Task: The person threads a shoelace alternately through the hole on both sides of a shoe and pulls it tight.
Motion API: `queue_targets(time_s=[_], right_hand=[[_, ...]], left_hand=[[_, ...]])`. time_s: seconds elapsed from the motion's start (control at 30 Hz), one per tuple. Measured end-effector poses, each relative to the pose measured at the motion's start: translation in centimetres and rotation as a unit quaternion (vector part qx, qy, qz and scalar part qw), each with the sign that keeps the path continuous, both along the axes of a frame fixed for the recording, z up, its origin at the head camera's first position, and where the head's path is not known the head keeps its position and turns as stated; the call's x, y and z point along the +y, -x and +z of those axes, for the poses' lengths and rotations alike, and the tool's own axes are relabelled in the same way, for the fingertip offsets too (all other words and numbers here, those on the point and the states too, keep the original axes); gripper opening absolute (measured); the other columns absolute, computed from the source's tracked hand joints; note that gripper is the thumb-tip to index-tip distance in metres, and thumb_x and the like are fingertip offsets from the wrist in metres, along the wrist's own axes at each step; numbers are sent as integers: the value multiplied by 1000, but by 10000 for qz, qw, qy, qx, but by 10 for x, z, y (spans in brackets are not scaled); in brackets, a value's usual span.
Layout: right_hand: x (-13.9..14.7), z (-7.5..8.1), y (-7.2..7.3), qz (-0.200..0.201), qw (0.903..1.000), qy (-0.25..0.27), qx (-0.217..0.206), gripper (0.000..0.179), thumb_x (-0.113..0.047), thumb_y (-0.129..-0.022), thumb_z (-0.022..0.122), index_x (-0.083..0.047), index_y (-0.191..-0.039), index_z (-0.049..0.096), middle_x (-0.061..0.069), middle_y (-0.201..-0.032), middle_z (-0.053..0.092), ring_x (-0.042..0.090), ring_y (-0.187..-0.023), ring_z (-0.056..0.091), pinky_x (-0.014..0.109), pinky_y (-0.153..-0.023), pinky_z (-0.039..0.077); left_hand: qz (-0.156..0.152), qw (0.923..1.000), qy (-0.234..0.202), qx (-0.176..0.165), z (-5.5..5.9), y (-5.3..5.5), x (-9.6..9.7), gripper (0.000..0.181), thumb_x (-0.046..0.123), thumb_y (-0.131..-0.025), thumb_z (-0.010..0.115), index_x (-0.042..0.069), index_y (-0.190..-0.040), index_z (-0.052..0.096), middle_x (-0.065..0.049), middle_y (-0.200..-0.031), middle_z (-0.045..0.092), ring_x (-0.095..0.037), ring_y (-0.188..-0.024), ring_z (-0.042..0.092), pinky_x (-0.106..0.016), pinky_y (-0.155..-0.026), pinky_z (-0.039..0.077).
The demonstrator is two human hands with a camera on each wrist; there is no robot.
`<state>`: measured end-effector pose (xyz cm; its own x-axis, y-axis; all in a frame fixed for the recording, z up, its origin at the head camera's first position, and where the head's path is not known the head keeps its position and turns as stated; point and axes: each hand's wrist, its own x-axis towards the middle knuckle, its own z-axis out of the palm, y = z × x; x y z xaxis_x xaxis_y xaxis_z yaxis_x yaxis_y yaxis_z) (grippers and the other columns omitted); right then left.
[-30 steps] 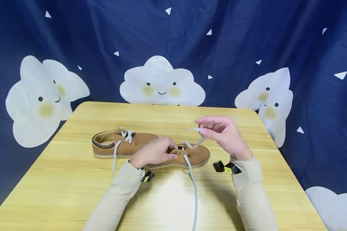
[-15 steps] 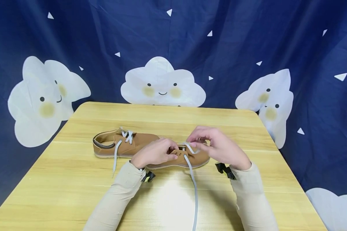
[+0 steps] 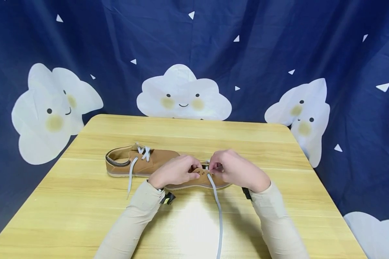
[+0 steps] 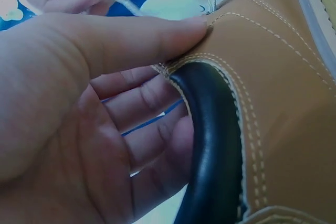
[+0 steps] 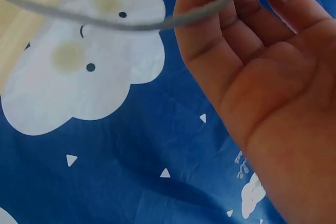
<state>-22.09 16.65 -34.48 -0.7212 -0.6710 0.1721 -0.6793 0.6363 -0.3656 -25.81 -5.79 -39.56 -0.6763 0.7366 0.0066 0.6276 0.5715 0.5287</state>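
A tan shoe lies sideways on the table, its toe to the right and mostly behind my right hand. My left hand grips its near side; in the left wrist view the thumb presses the outside by the dark padded collar, fingers on the other side. Over the eyelets, my right hand pinches a grey shoelace, whose tip is hidden by the fingers. That shoelace curves out from the fingers in the right wrist view. Another lace length runs from an eyelet down toward the near table edge.
Behind and left stands a second tan shoe, its lace partly crossed, one end hanging onto the table. The wooden table ends at a blue curtain printed with clouds.
My right hand has come down and left with the lace, from above the toe to the eyelets beside my left hand. The left hand keeps its grip on the shoe.
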Motion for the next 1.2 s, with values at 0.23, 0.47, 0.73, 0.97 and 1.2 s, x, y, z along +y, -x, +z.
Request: queue_targets(time_s=[0.23, 0.47, 0.73, 0.97, 1.2], right_hand=[[-10, -7, 2, 194, 9991, -331, 190, 37, 13, -77, 61, -18, -60, 51, -7, -67, 42, 5, -64, 36, 18, -59, 32], [-14, -12, 1, 247, 9988, -377, 175, 36, 13, -73, 60, -19, -59, 51, -8, -66, 40, 4, -63, 34, 17, -57, 29], [-19, -14, -1, 172, 9982, -547, 175, 33, 13, -73, 63, -17, -63, 56, -6, -68, 48, 5, -63, 40, 17, -58, 36], [-23, -17, 0, 331, 9977, -560, 208, 37, 12, -75, 65, -17, -60, 48, -6, -68, 42, 3, -62, 32, 16, -55, 27], [-21, -13, -1, 181, 9977, -573, 324, 35, 12, -75, 66, -18, -61, 53, -5, -68, 45, 5, -63, 37, 17, -57, 33]], left_hand=[[-46, 10000, 26, 81, -1, 0, -1, 13, 16, -98, 71, 20, -86, 66, 6, -68, 43, -6, -58, 37, -22, -56, 28], [-118, 9999, 36, -27, -3, 2, -1, 28, 16, -97, 72, 20, -76, 55, 4, -67, 42, -6, -57, 37, -22, -55, 28], [-82, 9998, -14, -163, -4, 2, -3, 9, 16, -97, 72, 18, -89, 68, 5, -69, 48, -5, -60, 40, -22, -56, 30], [-39, 9998, -55, -171, -4, 3, -2, 18, 16, -98, 71, 15, -115, 73, 7, -72, 51, -5, -62, 42, -21, -58, 31], [-122, 9996, -106, -249, -2, 2, -2, 18, 12, -98, 70, 14, -116, 72, 5, -71, 47, -6, -60, 40, -22, -57, 30]])
